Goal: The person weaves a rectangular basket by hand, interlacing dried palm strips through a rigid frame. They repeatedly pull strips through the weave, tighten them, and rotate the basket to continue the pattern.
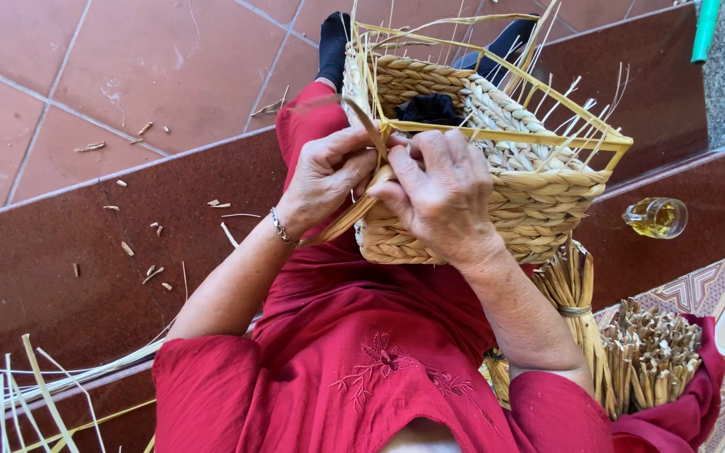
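A half-woven straw basket [539,201] with a yellow frame of thin strips rests on my lap, over my red dress. My left hand [325,172] pinches a flat straw strand [354,214] at the basket's near rim. Pressed against the same corner, my right hand [442,189] grips the strand and the braided wall. The two hands touch each other there. Loose straw ends stick up from the basket's rim.
A bundle of cut straw stalks [631,356] tied with a band lies at my right on red cloth. A small glass bottle of yellow liquid [656,216] stands on the dark step. Long straw strips [35,394] lie at lower left; scraps litter the tiles.
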